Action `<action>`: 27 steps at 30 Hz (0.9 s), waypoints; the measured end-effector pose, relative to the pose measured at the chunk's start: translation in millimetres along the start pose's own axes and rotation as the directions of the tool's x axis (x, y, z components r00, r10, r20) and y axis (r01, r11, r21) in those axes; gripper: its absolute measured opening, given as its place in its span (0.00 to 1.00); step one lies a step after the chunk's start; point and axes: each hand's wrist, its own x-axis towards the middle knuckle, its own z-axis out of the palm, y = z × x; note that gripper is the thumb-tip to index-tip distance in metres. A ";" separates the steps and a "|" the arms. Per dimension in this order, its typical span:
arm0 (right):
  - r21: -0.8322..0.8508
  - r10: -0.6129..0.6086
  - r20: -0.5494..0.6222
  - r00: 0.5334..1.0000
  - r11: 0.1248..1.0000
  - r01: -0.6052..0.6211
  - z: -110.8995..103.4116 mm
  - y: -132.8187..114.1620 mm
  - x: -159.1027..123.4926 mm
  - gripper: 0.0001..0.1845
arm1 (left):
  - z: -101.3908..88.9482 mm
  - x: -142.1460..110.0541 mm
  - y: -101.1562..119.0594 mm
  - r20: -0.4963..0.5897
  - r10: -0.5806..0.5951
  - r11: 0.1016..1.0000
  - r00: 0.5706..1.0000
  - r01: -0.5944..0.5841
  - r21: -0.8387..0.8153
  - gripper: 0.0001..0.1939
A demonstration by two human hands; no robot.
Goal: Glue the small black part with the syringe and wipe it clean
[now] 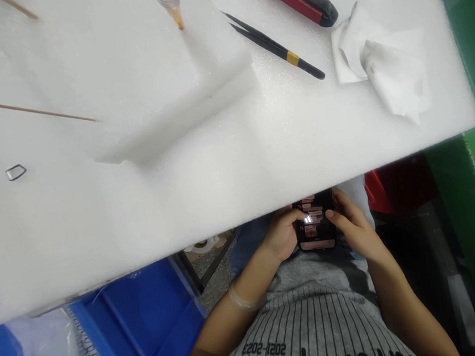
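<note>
A black glossy smartphone (314,220) sits between the left hand (284,232) and right hand (354,227), below a white foam sheet (147,211). Both hands' fingers (343,203) are clamped on its edges.

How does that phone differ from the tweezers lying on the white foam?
The phone is held in both the left hand and the right hand, while the tweezers lie apart on the foam sheet. The phone is a wide, flat slab with a lit screen; the tweezers are slim and pointed, with a yellow band. The phone sits below the foam's edge, the tweezers on top. Both are mainly black.
</note>
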 end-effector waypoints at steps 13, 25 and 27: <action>-0.054 0.001 0.038 0.999 0.999 0.001 -3.6 1.7 -1.1 0.23 | -2.6 1.9 -0.3 0.006 -0.018 1.000 1.000 0.018 0.015 0.20; -0.152 -0.013 0.182 0.983 0.987 0.041 -7.3 3.4 -9.8 0.44 | -1.7 2.3 -1.7 -0.003 -0.035 0.997 0.999 0.035 -0.073 0.24; -0.159 -0.025 0.206 0.978 0.986 0.059 -8.1 5.9 -11.3 0.47 | -0.1 2.3 -1.0 -0.001 -0.039 0.996 0.999 0.039 -0.084 0.27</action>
